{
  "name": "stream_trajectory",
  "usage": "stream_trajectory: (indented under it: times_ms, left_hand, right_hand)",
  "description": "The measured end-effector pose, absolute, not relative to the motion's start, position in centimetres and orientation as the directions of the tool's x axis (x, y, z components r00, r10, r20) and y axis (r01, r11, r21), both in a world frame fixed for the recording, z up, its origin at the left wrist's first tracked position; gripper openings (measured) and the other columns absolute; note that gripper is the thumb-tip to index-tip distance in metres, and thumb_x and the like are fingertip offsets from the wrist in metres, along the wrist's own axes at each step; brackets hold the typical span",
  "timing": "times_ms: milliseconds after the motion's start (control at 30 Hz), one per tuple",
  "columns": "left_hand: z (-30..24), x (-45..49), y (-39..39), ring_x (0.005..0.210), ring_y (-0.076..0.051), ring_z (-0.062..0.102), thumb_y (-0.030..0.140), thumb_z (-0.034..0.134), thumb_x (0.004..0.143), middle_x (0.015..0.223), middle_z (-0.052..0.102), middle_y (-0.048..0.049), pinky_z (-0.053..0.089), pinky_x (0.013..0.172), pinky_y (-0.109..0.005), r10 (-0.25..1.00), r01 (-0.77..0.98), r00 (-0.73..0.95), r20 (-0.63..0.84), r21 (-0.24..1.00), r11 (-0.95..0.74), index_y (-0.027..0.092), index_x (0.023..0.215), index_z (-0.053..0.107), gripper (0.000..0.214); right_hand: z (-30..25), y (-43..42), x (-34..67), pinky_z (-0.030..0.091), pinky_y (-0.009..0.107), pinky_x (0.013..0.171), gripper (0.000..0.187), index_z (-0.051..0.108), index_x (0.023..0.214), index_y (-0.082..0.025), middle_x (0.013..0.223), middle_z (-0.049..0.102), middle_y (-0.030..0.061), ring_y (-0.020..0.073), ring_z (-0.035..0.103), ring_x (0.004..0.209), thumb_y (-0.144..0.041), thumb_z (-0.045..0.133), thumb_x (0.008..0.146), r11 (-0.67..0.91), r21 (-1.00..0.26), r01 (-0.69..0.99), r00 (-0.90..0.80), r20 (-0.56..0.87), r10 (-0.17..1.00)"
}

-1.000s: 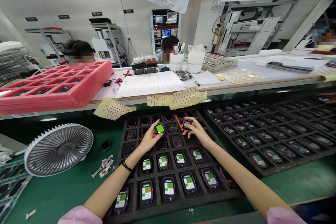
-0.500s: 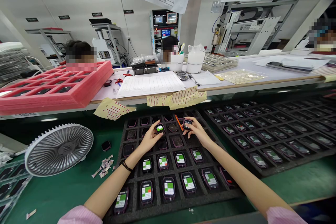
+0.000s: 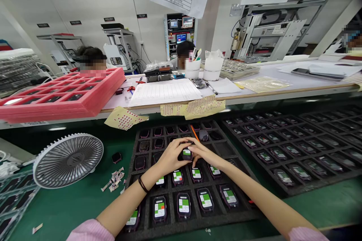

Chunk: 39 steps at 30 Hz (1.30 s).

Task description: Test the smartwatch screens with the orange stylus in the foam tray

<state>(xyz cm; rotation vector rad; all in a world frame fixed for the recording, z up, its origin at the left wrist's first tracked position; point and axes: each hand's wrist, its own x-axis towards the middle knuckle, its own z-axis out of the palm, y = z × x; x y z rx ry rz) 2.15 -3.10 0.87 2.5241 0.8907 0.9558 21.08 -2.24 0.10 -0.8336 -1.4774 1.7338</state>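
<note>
Head view: your left hand [image 3: 172,159] and right hand [image 3: 207,155] pressed together, fingertips pinching smartwatch [image 3: 186,154] between them, green screen up, above black foam tray [image 3: 223,150]; second watch [image 3: 203,135] just beyond, untouched.

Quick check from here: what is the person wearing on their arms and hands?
The left hand and right hand are bare, with no gloves. The left sleeve and right sleeve are pink, and the forearms are uncovered above them. A thin black band circles the left wrist; the right wrist shows none.
</note>
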Motion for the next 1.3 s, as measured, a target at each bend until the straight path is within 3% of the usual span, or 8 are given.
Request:
stream_trajectory:
  times_ms: [267,367,500,600,633,733,1000,1300]
  left_hand:
    - [-0.3,2.0,-2.7,0.105,-0.025,0.059,0.018,0.067,0.075,0.113,0.062,-0.0116,0.049,0.09,-0.039,0.7,0.534,0.553,0.452,0.452,-0.714,0.016,0.114,0.053,0.042]
    - [-0.5,1.3,-2.2,0.101,-0.024,0.061,0.027,0.075,0.069,0.11,0.064,-0.0114,0.05,0.089,-0.036,0.728,0.516,0.525,0.442,0.514,-0.685,0.016,0.112,0.056,0.048]
    - [-0.6,0.5,-1.4,0.101,-0.022,0.062,0.034,0.075,0.068,0.109,0.065,-0.009,0.049,0.09,-0.034,0.746,0.483,0.484,0.458,0.571,-0.664,0.018,0.112,0.057,0.05]
    - [-0.7,0.4,-1.3,0.101,-0.022,0.062,0.036,0.075,0.068,0.109,0.065,-0.0086,0.048,0.091,-0.034,0.744,0.471,0.462,0.482,0.578,-0.667,0.018,0.111,0.058,0.049]
    - [-0.7,0.4,-1.2,0.101,-0.023,0.062,0.037,0.075,0.068,0.109,0.066,-0.0086,0.048,0.09,-0.035,0.743,0.472,0.463,0.483,0.575,-0.668,0.018,0.111,0.058,0.05]
    - [-0.9,0.3,-1.2,0.099,-0.024,0.062,0.04,0.076,0.066,0.106,0.067,-0.0088,0.047,0.09,-0.037,0.752,0.51,0.468,0.464,0.553,-0.659,0.018,0.108,0.06,0.051]
    - [-1.1,-0.4,-0.7,0.099,-0.026,0.057,0.044,0.078,0.06,0.102,0.067,-0.009,0.047,0.088,-0.038,0.778,0.574,0.463,0.425,0.526,-0.628,0.017,0.101,0.064,0.051]
    - [-1.3,-0.5,-0.6,0.092,-0.024,0.059,0.046,0.078,0.06,0.096,0.067,-0.0077,0.047,0.083,-0.036,0.771,0.578,0.47,0.429,0.511,-0.636,0.017,0.095,0.063,0.048]
  right_hand:
    - [0.3,-2.6,20.8,0.054,0.024,0.047,0.059,0.029,0.139,-0.024,0.091,0.064,0.0056,0.02,0.066,0.081,-0.042,0.049,0.086,0.01,-1.0,0.015,-0.606,-0.001,0.795]
    - [1.1,-0.9,21.8,0.05,0.024,0.047,0.046,0.04,0.133,-0.021,0.085,0.067,0.0064,0.0195,0.067,0.071,-0.04,0.039,0.091,0.237,-0.943,0.234,-0.522,0.084,0.849]
    - [2.0,3.1,23.1,0.048,0.029,0.067,0.035,0.053,0.123,-0.016,0.101,0.065,0.0127,0.0229,0.063,0.088,-0.013,0.04,0.09,0.503,-0.257,0.825,-0.424,0.306,0.852]
    - [1.8,5.9,23.1,0.045,0.029,0.062,0.041,0.052,0.123,-0.011,0.104,0.062,0.0174,0.0256,0.061,0.09,-0.003,0.044,0.084,0.569,0.287,0.771,-0.622,0.145,0.77]
    - [1.7,6.5,23.0,0.044,0.028,0.061,0.035,0.058,0.116,-0.011,0.101,0.063,0.0168,0.025,0.062,0.088,-0.003,0.046,0.083,0.607,0.324,0.726,-0.665,0.101,0.74]
    - [1.6,7.6,22.7,0.043,0.028,0.062,0.02,0.065,0.095,-0.011,0.091,0.065,0.0146,0.0231,0.061,0.083,-0.005,0.048,0.084,0.7,0.375,0.607,-0.759,0.013,0.651]
    - [1.8,7.4,23.7,0.039,0.027,0.058,0.021,0.061,0.095,-0.006,0.088,0.066,0.0168,0.0205,0.06,0.079,-0.002,0.043,0.086,0.791,0.395,0.467,-0.844,-0.068,0.532]
    - [3.1,6.4,22.9,0.041,0.029,0.066,0.013,0.058,0.075,-0.012,0.077,0.066,0.0121,0.0206,0.06,0.076,-0.011,0.05,0.085,0.772,0.105,0.627,-0.777,0.158,0.609]
